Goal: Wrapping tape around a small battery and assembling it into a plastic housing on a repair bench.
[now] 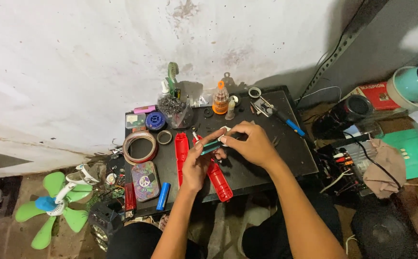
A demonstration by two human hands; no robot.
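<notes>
Over the black table point(286, 158), both hands grasp a small green tool point(212, 145), left hand point(195, 165) pinching at its 8 o'clock end, right hand point(252, 143) at 3 o'clock, while two red shells point(181, 149) lie apart (opened, not rejoined).

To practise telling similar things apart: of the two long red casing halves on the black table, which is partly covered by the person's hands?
The right-hand red casing half, which passes under the left hand. The other red casing half lies uncovered beside the tape roll.
</notes>
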